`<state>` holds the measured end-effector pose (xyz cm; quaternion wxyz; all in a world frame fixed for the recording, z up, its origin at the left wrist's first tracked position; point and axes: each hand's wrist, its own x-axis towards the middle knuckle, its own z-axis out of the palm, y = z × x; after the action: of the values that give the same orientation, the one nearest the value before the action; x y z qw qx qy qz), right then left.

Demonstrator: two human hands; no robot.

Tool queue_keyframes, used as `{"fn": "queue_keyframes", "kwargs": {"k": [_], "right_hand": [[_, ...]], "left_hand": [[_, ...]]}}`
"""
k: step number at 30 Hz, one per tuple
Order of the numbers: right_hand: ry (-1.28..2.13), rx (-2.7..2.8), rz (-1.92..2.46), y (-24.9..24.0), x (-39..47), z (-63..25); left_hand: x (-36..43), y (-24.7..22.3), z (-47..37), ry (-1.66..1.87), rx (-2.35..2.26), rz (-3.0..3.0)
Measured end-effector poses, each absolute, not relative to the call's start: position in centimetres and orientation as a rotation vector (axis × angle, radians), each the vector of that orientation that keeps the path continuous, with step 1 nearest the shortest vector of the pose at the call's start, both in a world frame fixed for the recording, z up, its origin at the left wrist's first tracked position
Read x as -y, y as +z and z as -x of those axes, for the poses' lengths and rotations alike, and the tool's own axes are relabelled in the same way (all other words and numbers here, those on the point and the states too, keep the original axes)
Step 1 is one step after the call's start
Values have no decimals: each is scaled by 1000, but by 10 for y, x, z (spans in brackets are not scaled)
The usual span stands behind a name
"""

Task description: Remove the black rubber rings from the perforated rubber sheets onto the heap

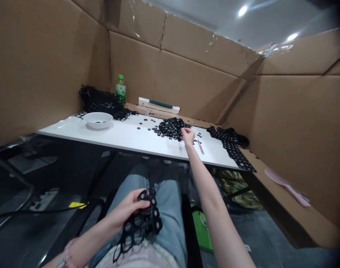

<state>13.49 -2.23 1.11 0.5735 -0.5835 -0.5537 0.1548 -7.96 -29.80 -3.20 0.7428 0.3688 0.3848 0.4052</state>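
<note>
Over my lap, my left hand [133, 204] is closed on a black perforated sheet [156, 219] with rows of round holes. Part of the sheet hangs down toward my waist in open loops. My right hand [188, 136] reaches to the table, its fingers pinched together at the right edge of a pile of small black rings [171, 127]. Whatever is between those fingertips is too small to make out. Loose rings lie scattered around the pile. Just right of my right hand lies a thin pinkish strip [200, 147].
On the white table [130, 136] stands a white bowl [98, 125] holding a few dark pieces. A black mesh heap [99, 101] and a green-capped bottle [121, 89] are behind it. Another perforated sheet [232, 149] drapes at right, near a pink hairbrush [287, 186]. Cardboard walls surround the table.
</note>
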Motion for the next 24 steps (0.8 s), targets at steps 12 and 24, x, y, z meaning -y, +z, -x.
{"fn": "queue_keyframes", "kwargs": {"k": [12,24], "right_hand": [[221,1689,1324,80,-12,-129],[183,2542,1032,93,152,-106]], "left_hand": [[251,10,68,1292,-1143,-538],[182,63,48,1315,-1330,-1536]]}}
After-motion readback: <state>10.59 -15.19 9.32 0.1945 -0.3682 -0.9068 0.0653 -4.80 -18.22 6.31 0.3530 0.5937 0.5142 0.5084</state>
